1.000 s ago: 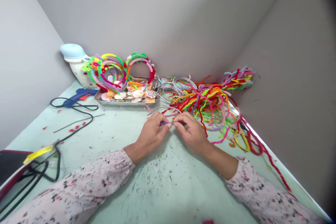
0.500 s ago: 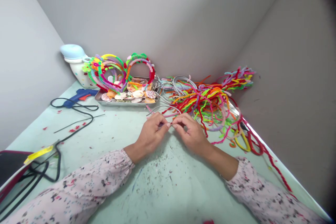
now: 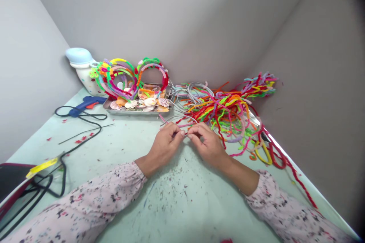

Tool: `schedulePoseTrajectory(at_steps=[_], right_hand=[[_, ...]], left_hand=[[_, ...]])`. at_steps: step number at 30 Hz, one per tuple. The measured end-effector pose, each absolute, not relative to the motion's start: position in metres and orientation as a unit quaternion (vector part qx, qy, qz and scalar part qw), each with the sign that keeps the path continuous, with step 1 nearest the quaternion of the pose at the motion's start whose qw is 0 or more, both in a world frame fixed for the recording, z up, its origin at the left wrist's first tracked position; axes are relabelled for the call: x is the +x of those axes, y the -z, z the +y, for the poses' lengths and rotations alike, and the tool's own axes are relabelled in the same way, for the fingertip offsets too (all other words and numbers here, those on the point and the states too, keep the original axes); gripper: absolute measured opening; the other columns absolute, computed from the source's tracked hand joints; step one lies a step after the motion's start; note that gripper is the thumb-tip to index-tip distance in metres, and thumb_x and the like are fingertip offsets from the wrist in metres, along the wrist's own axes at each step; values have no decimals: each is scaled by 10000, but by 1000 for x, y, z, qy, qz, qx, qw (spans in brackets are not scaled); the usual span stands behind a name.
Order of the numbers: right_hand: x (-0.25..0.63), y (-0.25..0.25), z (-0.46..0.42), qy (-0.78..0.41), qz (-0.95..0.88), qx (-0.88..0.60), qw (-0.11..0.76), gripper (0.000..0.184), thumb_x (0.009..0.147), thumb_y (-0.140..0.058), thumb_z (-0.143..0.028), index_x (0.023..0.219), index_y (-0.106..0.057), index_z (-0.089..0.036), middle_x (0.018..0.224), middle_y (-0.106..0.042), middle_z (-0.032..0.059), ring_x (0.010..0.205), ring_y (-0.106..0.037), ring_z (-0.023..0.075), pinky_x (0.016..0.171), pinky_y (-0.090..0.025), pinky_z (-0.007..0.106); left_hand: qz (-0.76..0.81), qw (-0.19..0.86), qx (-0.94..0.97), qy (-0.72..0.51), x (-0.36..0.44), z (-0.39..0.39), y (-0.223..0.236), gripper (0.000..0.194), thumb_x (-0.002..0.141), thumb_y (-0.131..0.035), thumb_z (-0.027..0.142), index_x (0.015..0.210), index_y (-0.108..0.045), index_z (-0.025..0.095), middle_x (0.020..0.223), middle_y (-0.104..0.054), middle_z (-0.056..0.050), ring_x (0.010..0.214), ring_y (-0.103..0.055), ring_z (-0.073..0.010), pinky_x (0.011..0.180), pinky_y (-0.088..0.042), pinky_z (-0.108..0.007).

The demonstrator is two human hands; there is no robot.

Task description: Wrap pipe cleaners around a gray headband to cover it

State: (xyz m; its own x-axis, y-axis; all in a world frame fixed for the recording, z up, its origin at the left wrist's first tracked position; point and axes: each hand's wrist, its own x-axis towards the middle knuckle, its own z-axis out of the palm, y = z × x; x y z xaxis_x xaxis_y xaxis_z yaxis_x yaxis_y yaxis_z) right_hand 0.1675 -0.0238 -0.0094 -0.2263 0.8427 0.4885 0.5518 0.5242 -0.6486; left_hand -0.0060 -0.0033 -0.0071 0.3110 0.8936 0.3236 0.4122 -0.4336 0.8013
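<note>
My left hand [image 3: 167,140] and my right hand [image 3: 207,143] meet above the middle of the table, thumbs and forefingers closed in a pinch. Between their fingertips runs a thin red pipe cleaner [image 3: 186,134], mostly covered by the fingers. Just behind the fingers a grey wire [image 3: 182,116] curves close to the table; whether it joins the piece in my hands I cannot tell. To the right of my right hand spreads a tangled heap of coloured pipe cleaners [image 3: 228,108].
A metal tray [image 3: 137,112] of seashells stands at the back, with pipe-cleaner-wrapped headbands [image 3: 118,79] on it. Left are a lidded bottle [image 3: 81,66], a blue glue gun [image 3: 85,103] and its black cord [image 3: 82,141]. Scissors [image 3: 268,153] and wire coils [image 3: 199,93] lie right.
The fingertips have shifted slightly along the thin piece. A purple bit seen earlier at my left fingers is hidden now, and red shows between the hands. The arms stay in place.
</note>
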Motion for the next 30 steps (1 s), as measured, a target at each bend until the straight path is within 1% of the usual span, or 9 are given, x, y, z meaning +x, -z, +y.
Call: schedulePoseTrajectory(at_steps=[6,9,12,15,17,19,23,26,30], right_hand=[[167,9,-25,-173,-780,-443,407,83,895,-516,-172,898,-591,-209,896,-571,26,854,-553,160,772,-443,295],[168,8,-24,-172,-776,-449,408,87,894,-517,-171,898,-594,-211,896,-572,23,851,-556,158,767,-443,291],[168,9,-23,-172,-762,-464,418,92,899,-514,-184,894,-600,-216,890,-576,20,842,-559,157,756,-445,287],[168,11,-22,-175,-749,-475,428,94,896,-521,-192,904,-609,-223,900,-585,21,851,-565,162,755,-449,288],[168,11,-21,-177,-743,-479,434,91,894,-528,-197,905,-614,-224,908,-591,21,863,-569,164,760,-448,289],[168,11,-21,-180,-737,-483,437,89,897,-528,-207,904,-616,-223,904,-593,20,860,-571,162,757,-446,284],[168,11,-20,-186,-731,-488,440,92,899,-530,-216,898,-621,-221,890,-592,14,823,-568,151,734,-442,271],[168,11,-20,-188,-732,-486,440,96,898,-529,-216,899,-625,-222,888,-595,14,822,-568,152,725,-441,270],[168,10,-20,-187,-732,-486,440,102,898,-525,-211,900,-627,-223,886,-599,17,834,-571,157,734,-443,275]], left_hand=[[462,313,738,-380,-3,-3,7,248,854,-481,255,621,-459,174,632,-464,22,643,-452,-133,614,-341,-255],[463,327,733,-377,-3,-2,7,242,861,-471,262,636,-478,174,641,-482,17,652,-465,-137,616,-354,-255],[444,327,743,-379,-4,-3,7,225,891,-450,288,719,-537,172,703,-534,0,711,-501,-151,664,-390,-267],[426,323,745,-399,-6,-4,7,162,902,-449,279,875,-571,176,851,-597,-26,816,-542,-165,748,-426,-286],[415,319,742,-420,-6,-4,6,125,880,-493,242,970,-553,181,954,-605,-41,884,-553,-167,801,-440,-292],[399,300,748,-438,-6,-5,6,163,843,-548,195,1005,-539,184,1004,-592,-49,934,-550,-169,838,-443,-295],[383,253,767,-448,-5,-6,7,147,819,-590,154,959,-566,194,962,-590,-45,945,-544,-177,851,-438,-311],[386,242,772,-444,-5,-6,7,106,830,-596,164,931,-593,197,921,-599,-43,919,-549,-180,841,-439,-322],[391,234,774,-440,-6,-5,7,104,832,-603,159,927,-618,198,913,-601,-44,901,-554,-177,838,-442,-329]])
